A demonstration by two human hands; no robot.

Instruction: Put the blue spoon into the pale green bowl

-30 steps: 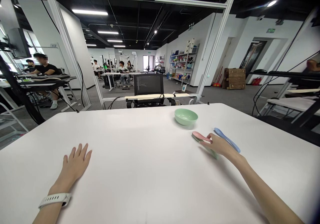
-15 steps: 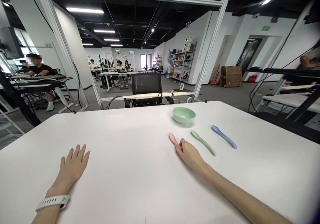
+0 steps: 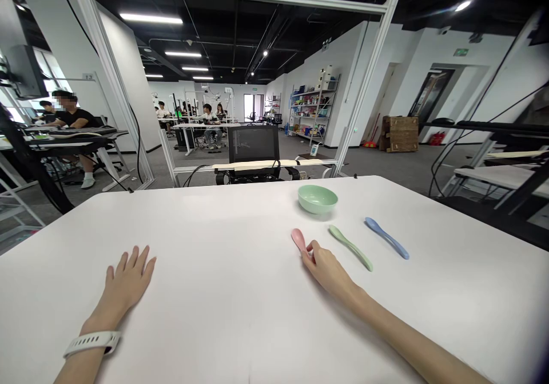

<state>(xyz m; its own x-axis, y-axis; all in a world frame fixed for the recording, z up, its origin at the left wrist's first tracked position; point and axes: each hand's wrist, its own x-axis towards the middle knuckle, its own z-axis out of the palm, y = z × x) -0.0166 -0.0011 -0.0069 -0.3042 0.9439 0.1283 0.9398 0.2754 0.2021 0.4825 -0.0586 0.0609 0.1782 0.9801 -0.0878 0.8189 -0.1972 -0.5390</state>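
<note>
The right hand (image 3: 328, 272) pinched a pink plastic spoon (image 3: 299, 239) in narrowly closed fingers on the white table (image 3: 214, 327), near a pale green plastic spoon (image 3: 350, 248) and a blue plastic spoon (image 3: 387, 238) (a round pale green bowl (image 3: 318, 199) sat just beyond). The left hand (image 3: 126, 281) lay flat, fingers spread wide.

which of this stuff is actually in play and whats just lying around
In play: right hand touching pink spoon, green spoon, blue spoon, green bowl, left hand resting open on the white table.
Just around: black office chair, wooden crate, far shelving.
</note>
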